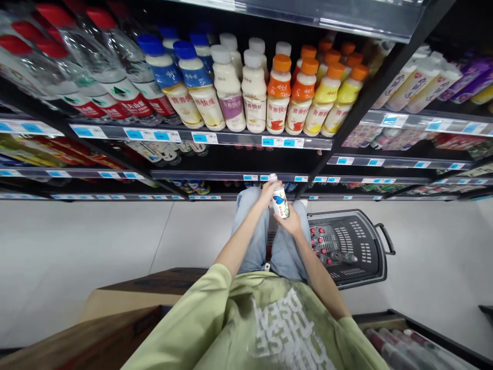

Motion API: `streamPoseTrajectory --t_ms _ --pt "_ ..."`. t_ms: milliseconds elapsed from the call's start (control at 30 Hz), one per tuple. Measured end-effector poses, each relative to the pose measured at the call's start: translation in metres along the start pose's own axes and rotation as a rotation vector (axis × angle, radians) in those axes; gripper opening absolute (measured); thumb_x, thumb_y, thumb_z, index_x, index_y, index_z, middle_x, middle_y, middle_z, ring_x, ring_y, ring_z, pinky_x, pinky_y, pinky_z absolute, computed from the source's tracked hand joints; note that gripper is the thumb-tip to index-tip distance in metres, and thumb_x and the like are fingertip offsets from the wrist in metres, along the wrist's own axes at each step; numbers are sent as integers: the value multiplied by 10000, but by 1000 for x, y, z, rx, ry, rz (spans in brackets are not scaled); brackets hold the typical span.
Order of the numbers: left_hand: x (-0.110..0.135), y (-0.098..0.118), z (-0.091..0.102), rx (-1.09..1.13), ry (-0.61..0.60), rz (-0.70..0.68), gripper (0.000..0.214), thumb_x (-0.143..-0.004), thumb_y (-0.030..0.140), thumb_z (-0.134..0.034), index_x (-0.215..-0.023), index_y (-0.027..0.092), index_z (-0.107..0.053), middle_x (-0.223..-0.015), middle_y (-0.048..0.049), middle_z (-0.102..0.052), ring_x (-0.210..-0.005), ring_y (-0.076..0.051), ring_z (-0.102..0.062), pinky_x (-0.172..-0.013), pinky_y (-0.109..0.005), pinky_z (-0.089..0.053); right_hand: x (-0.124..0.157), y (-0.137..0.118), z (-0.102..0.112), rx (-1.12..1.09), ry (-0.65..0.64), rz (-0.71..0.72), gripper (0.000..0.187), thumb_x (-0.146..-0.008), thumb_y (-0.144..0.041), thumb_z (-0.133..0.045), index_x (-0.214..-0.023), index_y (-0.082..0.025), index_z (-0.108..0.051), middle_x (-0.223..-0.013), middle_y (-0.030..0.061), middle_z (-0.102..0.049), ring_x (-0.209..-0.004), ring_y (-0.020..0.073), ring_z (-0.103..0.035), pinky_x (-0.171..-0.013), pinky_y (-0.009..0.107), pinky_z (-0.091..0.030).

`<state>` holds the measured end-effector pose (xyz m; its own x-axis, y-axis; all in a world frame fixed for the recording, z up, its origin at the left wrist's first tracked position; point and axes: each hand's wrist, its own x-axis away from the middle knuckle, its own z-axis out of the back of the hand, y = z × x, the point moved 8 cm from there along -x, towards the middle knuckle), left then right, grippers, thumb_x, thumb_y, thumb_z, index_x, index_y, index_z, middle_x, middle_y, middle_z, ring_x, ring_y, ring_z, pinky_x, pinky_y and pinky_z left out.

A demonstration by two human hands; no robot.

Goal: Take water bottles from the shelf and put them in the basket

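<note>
A small water bottle with a white label, blue and green print and a pale cap is held between both hands above my knees. My left hand grips its upper part near the cap. Around its lower part, my right hand is closed, the fingers partly hidden behind it. Just beyond the bottle are the low shelf edges with price tags. A dark shopping basket stands on the floor beside my right leg, with several red-capped bottles and a clear bottle lying in it.
Yogurt drink bottles with blue, white and orange caps line the shelf ahead, beside large red-capped water bottles. Cardboard boxes stand behind me at left. A crate of bottles sits at lower right. A shelf upright divides the bays.
</note>
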<state>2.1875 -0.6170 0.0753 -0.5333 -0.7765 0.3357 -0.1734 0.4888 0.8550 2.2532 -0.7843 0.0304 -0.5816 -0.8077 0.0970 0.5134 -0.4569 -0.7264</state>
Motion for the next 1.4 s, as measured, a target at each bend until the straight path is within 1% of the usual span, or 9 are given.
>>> streamPoseTrajectory --t_ms 100,233,367,533,667,767,1000,1200,1400 --pt "-3 -1 -1 -9 -7 9 406 -678 470 -970 -876 170 -780 -934 -132 -830 -873 -300 -797 -750 -352 -598 0 1 -1 35 -45 -45 492 -932 -558 -809 -1284 -247 -663 -1088 78 -853 -995 327 -836 -860 382 -627" --pt "-6 -2 0 -24 0 9 419 -698 491 -988 -866 175 -769 -888 -124 -815 -843 -307 -798 -782 -375 -605 0 -2 0 68 -62 -48 509 -961 -555 -786 -1339 -238 -658 -1143 84 -850 -1053 328 -834 -885 373 -624" --pt "-7 -4 0 -25 -3 9 418 -697 486 -987 -867 168 -775 -914 -129 -823 -820 -292 -795 -777 -367 -603 0 -1 -1 108 -70 -62 549 -970 -575 -780 -1381 -229 -664 -1152 87 -853 -1069 334 -831 -882 369 -621" --pt "-8 -4 2 -30 12 -10 382 -700 456 -967 -879 176 -778 -923 -126 -834 -856 -297 -807 -753 -346 -610 0 -3 -1 162 -77 -62 607 -990 -585 -791 -1452 -216 -655 -1163 99 -860 -1061 336 -834 -888 361 -611" --pt "-7 -3 1 -36 -5 -29 377 -703 460 -945 -890 182 -772 -940 -124 -835 -863 -291 -805 -753 -345 -608 1 -5 0 201 -74 -68 608 -991 -592 -813 -1440 -210 -663 -1134 101 -862 -1066 341 -841 -866 351 -614" --pt "-6 -2 0 -30 -26 -52 384 -700 466 -936 -895 183 -766 -939 -115 -829 -854 -280 -794 -747 -340 -594 1 -5 0 208 -79 -76 605 -993 -584 -825 -1439 -209 -662 -1156 109 -865 -1085 341 -845 -887 362 -622" --pt "-4 0 -2 -28 -27 -75 375 -704 476 -914 -880 181 -764 -921 -111 -813 -834 -270 -777 -743 -339 -572 2 -8 1 197 -94 -94 626 -996 -574 -824 -1459 -191 -647 -1172 130 -864 -1106 359 -842 -920 397 -636" --pt "-4 0 -2 -31 -27 -50 407 -696 487 -941 -898 183 -759 -945 -116 -815 -867 -281 -785 -764 -346 -571 2 -8 1 197 -98 -96 633 -1004 -580 -812 -1480 -200 -636 -1172 132 -861 -1102 367 -842 -937 424 -644" --pt "-3 2 -2 -28 -22 -56 373 -704 461 -930 -885 177 -768 -960 -116 -827 -888 -276 -793 -759 -329 -576 1 -4 -2 187 -102 -101 645 -1007 -583 -813 -1490 -197 -627 -1182 150 -855 -1117 383 -843 -950 438 -641"
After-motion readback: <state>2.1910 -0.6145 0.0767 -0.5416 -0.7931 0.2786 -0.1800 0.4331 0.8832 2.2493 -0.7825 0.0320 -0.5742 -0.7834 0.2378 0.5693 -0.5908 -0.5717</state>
